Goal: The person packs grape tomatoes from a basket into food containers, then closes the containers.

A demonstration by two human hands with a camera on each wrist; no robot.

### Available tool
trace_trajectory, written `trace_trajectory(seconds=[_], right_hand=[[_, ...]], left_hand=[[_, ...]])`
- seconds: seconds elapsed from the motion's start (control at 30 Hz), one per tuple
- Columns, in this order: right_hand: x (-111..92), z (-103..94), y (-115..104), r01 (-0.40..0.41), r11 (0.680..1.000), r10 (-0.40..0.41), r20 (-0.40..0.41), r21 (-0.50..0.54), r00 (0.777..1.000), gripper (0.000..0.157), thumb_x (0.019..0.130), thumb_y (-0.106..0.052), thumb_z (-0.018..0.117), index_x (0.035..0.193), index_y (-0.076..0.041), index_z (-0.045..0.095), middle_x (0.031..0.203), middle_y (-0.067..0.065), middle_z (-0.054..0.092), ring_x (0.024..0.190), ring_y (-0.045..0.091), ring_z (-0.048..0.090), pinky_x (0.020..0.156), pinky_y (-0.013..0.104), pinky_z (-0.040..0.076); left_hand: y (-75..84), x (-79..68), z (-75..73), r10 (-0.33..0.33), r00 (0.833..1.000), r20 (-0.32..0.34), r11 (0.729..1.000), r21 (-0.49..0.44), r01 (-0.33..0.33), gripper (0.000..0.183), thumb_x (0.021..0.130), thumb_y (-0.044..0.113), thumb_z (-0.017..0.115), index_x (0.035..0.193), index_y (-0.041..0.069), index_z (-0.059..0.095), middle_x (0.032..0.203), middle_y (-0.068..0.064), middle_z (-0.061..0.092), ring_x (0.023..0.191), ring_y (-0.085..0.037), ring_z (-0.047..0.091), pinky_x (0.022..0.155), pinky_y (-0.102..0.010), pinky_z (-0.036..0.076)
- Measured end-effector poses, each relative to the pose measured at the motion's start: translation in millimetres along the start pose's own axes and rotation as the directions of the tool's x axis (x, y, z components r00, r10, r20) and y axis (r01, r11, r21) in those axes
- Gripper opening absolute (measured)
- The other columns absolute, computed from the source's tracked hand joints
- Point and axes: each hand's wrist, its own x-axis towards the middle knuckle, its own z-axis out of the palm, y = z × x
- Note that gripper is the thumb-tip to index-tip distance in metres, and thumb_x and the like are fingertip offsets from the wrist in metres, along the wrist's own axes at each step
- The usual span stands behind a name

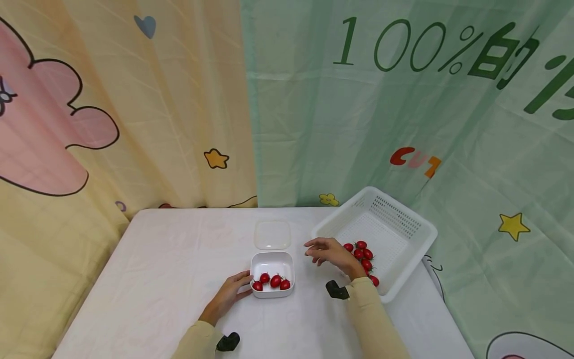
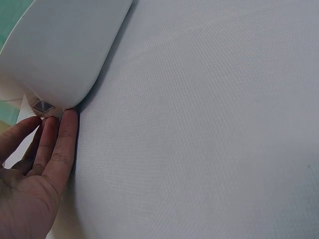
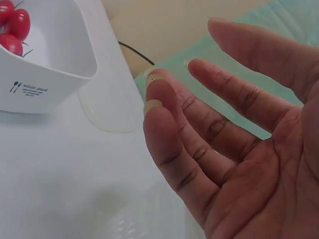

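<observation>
A small white square box stands on the table with several cherry tomatoes along its near side. At the box's left wall is my left hand, its fairly straight fingers touching the wall and lower corner beside a small barcode label. My right hand hovers between the box and a large white basket, its forearm crossing the basket's near-left rim. In the right wrist view its fingers are loosely bent and the palm holds nothing. More cherry tomatoes lie in the basket, partly hidden by the right forearm.
Behind the box a translucent lid lies flat on the white-covered table. Printed curtains hang close around the table's back and sides. The basket sits at a slant at the right edge.
</observation>
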Motion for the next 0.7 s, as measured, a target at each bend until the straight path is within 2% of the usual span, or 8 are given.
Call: trace_trajectory(seconds=[0.2, 0.3, 0.57, 0.7], right_hand=[[-4.3, -12.4, 1.5, 0.005, 1.000, -0.005, -0.004, 0.024, 1.000, 0.037, 0.093, -0.021, 0.064, 0.124, 0.000, 0.060, 0.113, 0.024, 0.064, 0.085, 0.022, 0.062, 0.079, 0.037, 0.056], [-6.4, -19.1, 1.7, -0.013, 0.999, 0.014, -0.030, 0.030, 0.999, 0.039, 0.093, -0.023, 0.065, 0.124, 0.000, 0.060, 0.111, 0.021, 0.066, 0.086, 0.022, 0.062, 0.080, 0.038, 0.056], [-15.1, -39.9, 8.6, -0.056, 0.998, 0.058, -0.066, 0.043, 0.996, 0.039, 0.095, -0.022, 0.062, 0.127, -0.001, 0.057, 0.115, 0.019, 0.065, 0.092, 0.028, 0.062, 0.072, 0.028, 0.052], [-20.4, -48.2, 12.9, -0.067, 0.994, 0.072, -0.058, 0.082, 0.996, 0.040, 0.096, -0.022, 0.059, 0.129, 0.000, 0.055, 0.114, 0.016, 0.065, 0.094, 0.028, 0.061, 0.081, 0.036, 0.052]], left_hand=[[1.7, -1.6, 1.4, -0.001, 1.000, -0.015, 1.000, -0.011, 0.001, 0.056, 0.100, 0.025, 0.051, 0.139, -0.012, 0.038, 0.141, -0.029, 0.042, 0.123, -0.037, 0.048, 0.099, -0.049, 0.047], [1.3, -1.1, 1.6, 0.000, 1.000, -0.020, 1.000, -0.009, 0.000, 0.055, 0.100, 0.025, 0.051, 0.139, -0.012, 0.038, 0.140, -0.029, 0.043, 0.123, -0.038, 0.048, 0.099, -0.049, 0.047], [1.9, -0.6, 1.0, -0.006, 1.000, -0.021, 1.000, -0.008, 0.006, 0.056, 0.100, 0.026, 0.051, 0.140, -0.012, 0.038, 0.141, -0.029, 0.042, 0.124, -0.039, 0.047, 0.099, -0.049, 0.046], [2.2, -1.3, 0.8, -0.003, 1.000, -0.015, 1.000, -0.006, 0.003, 0.057, 0.100, 0.027, 0.051, 0.140, -0.012, 0.037, 0.142, -0.029, 0.041, 0.124, -0.039, 0.047, 0.099, -0.048, 0.047]])
